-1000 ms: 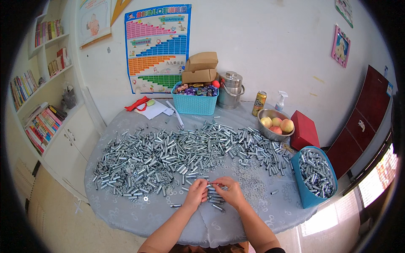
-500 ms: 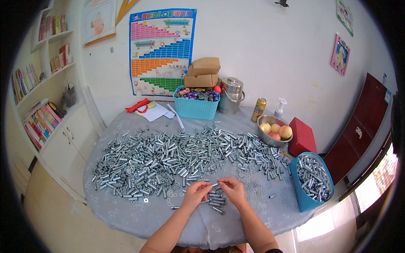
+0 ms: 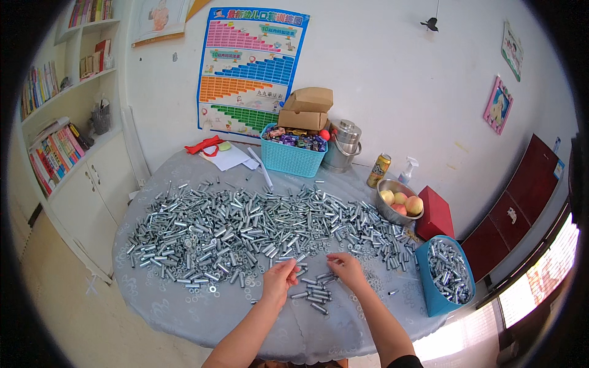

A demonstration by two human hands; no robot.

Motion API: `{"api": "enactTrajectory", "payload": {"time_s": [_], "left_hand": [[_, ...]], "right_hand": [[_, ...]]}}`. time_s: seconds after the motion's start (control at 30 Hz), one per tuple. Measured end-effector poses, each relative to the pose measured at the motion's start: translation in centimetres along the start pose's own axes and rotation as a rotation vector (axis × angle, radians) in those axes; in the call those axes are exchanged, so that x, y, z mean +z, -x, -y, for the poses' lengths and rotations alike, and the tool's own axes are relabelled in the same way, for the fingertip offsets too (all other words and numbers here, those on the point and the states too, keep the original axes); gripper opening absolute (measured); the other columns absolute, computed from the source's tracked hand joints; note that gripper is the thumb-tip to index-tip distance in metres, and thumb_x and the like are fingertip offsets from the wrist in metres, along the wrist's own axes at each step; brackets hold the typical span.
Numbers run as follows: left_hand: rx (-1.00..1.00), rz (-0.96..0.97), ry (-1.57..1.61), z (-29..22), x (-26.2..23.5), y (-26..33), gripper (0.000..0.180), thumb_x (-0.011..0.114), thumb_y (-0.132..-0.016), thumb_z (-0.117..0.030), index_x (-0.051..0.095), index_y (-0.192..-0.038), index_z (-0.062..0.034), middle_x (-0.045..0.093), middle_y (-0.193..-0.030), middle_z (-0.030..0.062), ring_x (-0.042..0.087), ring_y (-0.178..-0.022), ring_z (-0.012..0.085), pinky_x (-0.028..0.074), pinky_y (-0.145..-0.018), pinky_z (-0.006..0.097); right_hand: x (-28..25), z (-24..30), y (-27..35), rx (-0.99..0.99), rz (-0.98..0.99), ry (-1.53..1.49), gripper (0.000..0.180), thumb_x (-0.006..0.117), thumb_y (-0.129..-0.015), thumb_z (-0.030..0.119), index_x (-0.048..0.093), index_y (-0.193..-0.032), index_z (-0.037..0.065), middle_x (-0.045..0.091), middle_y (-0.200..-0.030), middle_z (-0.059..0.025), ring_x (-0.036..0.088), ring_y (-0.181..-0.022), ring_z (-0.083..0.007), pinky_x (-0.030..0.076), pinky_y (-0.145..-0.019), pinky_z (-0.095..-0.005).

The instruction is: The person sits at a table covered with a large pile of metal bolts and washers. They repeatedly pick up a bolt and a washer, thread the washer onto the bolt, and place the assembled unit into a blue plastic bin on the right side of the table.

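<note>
A wide heap of short silver metal sleeves (image 3: 245, 224) and washers covers the middle of the round table (image 3: 184, 313), which has a grey patterned cloth. My left hand (image 3: 279, 283) rests at the heap's near edge, its fingertips pinched on one metal sleeve. My right hand (image 3: 347, 270) is a little to the right, fingers curled together near the heap; what they pinch is too small to tell. Between and just below the hands lies a small separate cluster of sleeves (image 3: 313, 292).
A blue bin (image 3: 437, 297) full of metal pieces stands at the table's right edge. Behind it are a red box (image 3: 435, 214), a bowl of fruit (image 3: 399, 205), a can (image 3: 379, 170), a metal pot (image 3: 343, 147) and a turquoise basket (image 3: 291, 156). White cupboards (image 3: 92, 184) stand left.
My hands, close together over the small cluster before, have drawn apart and reached up to the heap's near edge.
</note>
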State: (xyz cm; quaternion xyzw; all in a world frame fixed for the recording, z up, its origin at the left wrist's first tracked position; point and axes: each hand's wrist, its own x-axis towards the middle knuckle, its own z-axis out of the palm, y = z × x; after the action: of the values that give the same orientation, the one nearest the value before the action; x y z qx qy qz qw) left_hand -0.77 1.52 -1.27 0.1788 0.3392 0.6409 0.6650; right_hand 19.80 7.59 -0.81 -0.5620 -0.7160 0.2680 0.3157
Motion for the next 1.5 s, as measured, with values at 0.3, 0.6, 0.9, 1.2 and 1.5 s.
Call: {"api": "enactTrajectory", "payload": {"time_s": [0.3, 0.6, 0.9, 1.2, 1.5], "left_hand": [[-0.038, 0.036, -0.012, -0.1, -0.4, -0.2, 0.019, 0.064, -0.081, -0.02, 0.06, -0.085, -0.0023, 0.061, -0.075, 0.0053, 0.049, -0.054, 0.0058, 0.042, -0.049, 0.021], [-0.05, 0.048, -0.042, -0.1, 0.3, 0.2, 0.023, 0.064, -0.082, -0.024, 0.059, -0.073, -0.0034, 0.052, -0.061, 0.0002, 0.047, -0.051, 0.008, 0.041, -0.049, 0.023], [-0.043, 0.027, -0.299, -0.4, 0.5, 0.3, 0.022, 0.064, -0.082, -0.021, 0.06, -0.071, -0.0012, 0.051, -0.059, 0.0, 0.044, -0.045, 0.0078, 0.042, -0.045, 0.023], [0.011, 0.087, -0.406, -0.8, 1.8, 1.2, 0.019, 0.061, -0.083, -0.017, 0.061, -0.075, 0.0003, 0.049, -0.057, -0.0006, 0.041, -0.044, 0.0055, 0.042, -0.043, 0.024], [-0.005, 0.077, -0.276, 0.0, 0.2, 0.3, 0.021, 0.062, -0.083, -0.019, 0.06, -0.075, 0.0006, 0.049, -0.058, -0.0001, 0.041, -0.045, 0.0064, 0.045, -0.045, 0.025]], "right_hand": [[2.7, 0.8, -3.6, -0.093, -0.062, 0.274, 0.025, 0.067, -0.072, 0.02, 0.066, -0.093, 0.007, 0.062, -0.09, -0.0111, 0.061, -0.075, -0.0226, 0.048, -0.069, -0.0308], [1.0, 2.5, -0.1, 0.011, 0.03, -0.51, 0.019, 0.062, -0.08, 0.005, 0.062, -0.098, 0.001, 0.062, -0.089, -0.0023, 0.057, -0.08, -0.0091, 0.046, -0.072, -0.0218], [1.4, 3.8, 1.9, -0.15, 0.018, -0.46, 0.019, 0.063, -0.077, 0.001, 0.062, -0.097, 0.002, 0.061, -0.088, -0.0024, 0.056, -0.081, -0.0097, 0.045, -0.074, -0.0226], [0.8, 3.0, 2.2, -0.054, 0.129, -0.166, 0.023, 0.051, -0.088, 0.019, 0.06, -0.084, -0.002, 0.06, -0.078, -0.0078, 0.055, -0.073, -0.0137, 0.043, -0.066, -0.026], [0.8, 4.3, 2.7, -0.03, 0.118, -0.459, 0.034, 0.043, -0.093, 0.026, 0.062, -0.093, -0.001, 0.059, -0.073, -0.0049, 0.055, -0.069, -0.013, 0.044, -0.067, -0.0251]]}}
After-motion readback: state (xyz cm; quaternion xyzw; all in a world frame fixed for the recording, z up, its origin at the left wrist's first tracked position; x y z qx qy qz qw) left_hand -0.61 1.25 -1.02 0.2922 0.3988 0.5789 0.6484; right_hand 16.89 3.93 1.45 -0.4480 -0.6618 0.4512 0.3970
